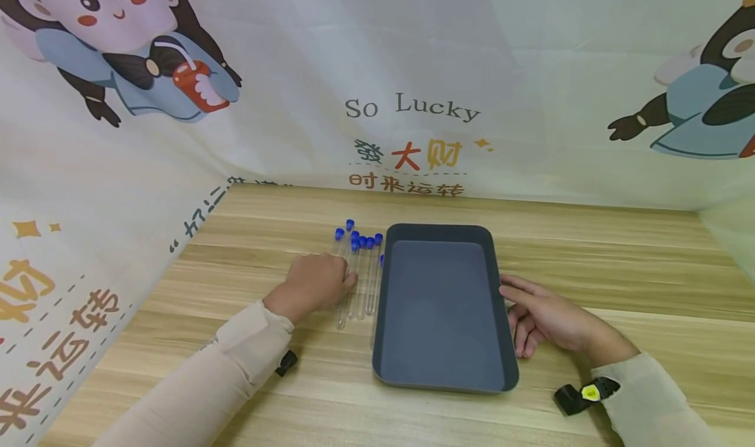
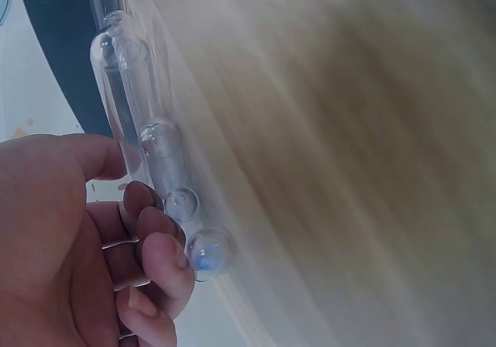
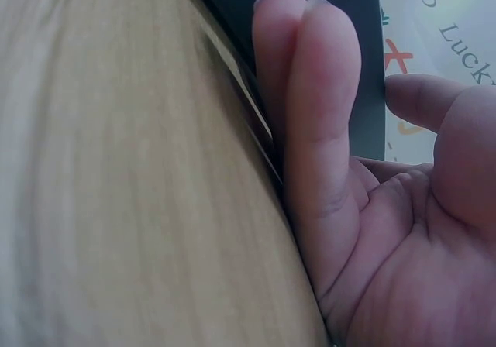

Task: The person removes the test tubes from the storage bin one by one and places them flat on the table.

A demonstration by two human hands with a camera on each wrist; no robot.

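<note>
Several clear test tubes (image 1: 360,283) with blue caps lie side by side on the table, left of a dark grey tray (image 1: 445,316). My left hand (image 1: 316,281) is over the left side of the bunch, fingers curled and gripping at the tubes. In the left wrist view the rounded ends of the tubes (image 2: 161,142) show beside the fingertips (image 2: 167,258); exactly how many are held is hidden. My right hand (image 1: 545,319) rests against the tray's right side. In the right wrist view two fairly straight fingers (image 3: 322,107) lie along the tray wall (image 3: 372,130), thumb apart.
The wooden table (image 1: 619,270) meets a printed cloth backdrop (image 1: 548,93) at the back and left. Black wrist cameras are strapped on both wrists, the right one (image 1: 572,399) low beside the sleeve.
</note>
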